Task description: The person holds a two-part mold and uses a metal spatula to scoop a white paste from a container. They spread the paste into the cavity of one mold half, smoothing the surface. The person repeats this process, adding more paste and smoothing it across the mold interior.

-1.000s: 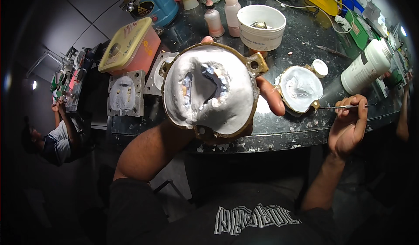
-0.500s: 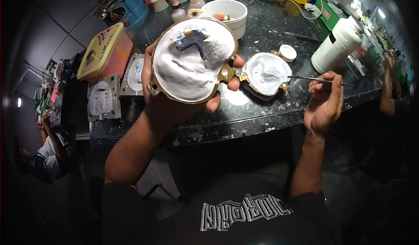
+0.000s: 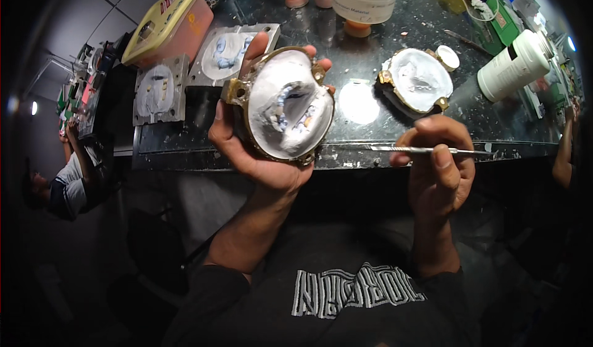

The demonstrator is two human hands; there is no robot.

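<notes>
My left hand [image 3: 265, 165] holds up a round brass dental flask half [image 3: 259, 94] filled with white plaster, its fingers wrapped behind and round the rim. A hollow with bluish and orange-tinted patches lies in the middle of the plaster. In my right hand [image 3: 441, 165] is a thin metal dental spatula [image 3: 426, 150], pinched between thumb and fingers and lying nearly level, its tip toward the flask but apart from it. Beyond my right hand, a second plaster-filled flask half [image 3: 423, 78] rests on the black bench, with a small white cap [image 3: 447, 57] beside it.
Two square metal flask halves [image 3: 176, 97] [image 3: 256, 41] stand at the left, near a pink tub with a yellow lid [image 3: 185, 26]. A white bucket [image 3: 364, 4] is at the back, and a white bottle [image 3: 513, 69] at the right. The black bench's front edge [image 3: 352, 162] runs below the flasks.
My left hand has turned the flask half and brought it lower and nearer. My right hand has moved slightly down and left with the spatula. The view has shifted.
</notes>
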